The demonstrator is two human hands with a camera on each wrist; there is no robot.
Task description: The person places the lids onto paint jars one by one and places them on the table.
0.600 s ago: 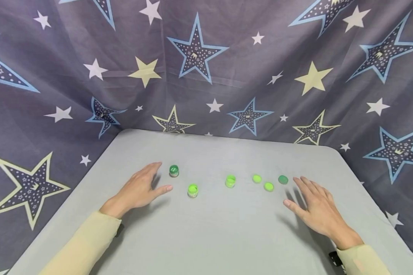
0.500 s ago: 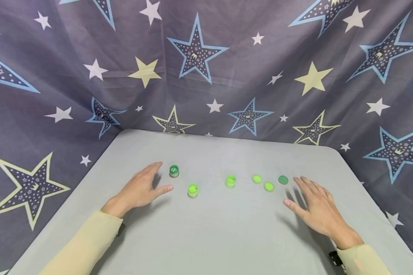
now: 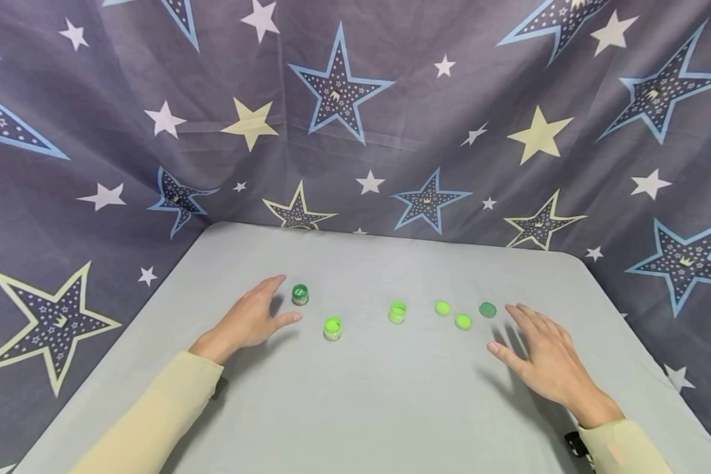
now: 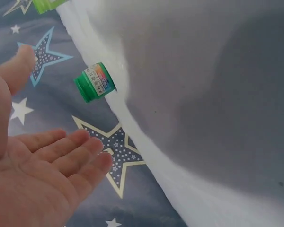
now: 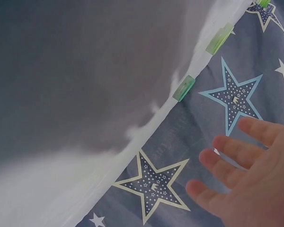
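Note:
My left hand [image 3: 250, 319] hovers over the left of the table, thumb and fingers spread, holding nothing. Just right of its fingers stands a small dark green paint jar [image 3: 300, 295] without a lid; its printed label shows in the left wrist view. Beyond the thumb tip is an open light green paint jar [image 3: 333, 328]. A second light green jar [image 3: 397, 312] stands near the middle. My right hand [image 3: 545, 359] is held over the right side, fingers extended. Nearest its fingertips lies a dark green lid [image 3: 488, 309], with two light green lids [image 3: 443, 308] farther left.
All of it stands on a table [image 3: 379, 408] with a pale grey cover. A dark curtain [image 3: 355, 158] printed with stars hangs behind the table and along both sides.
My left hand has moved slightly right and away from me, closer to the dark green jar. My right hand, the jars and the lids stay in place.

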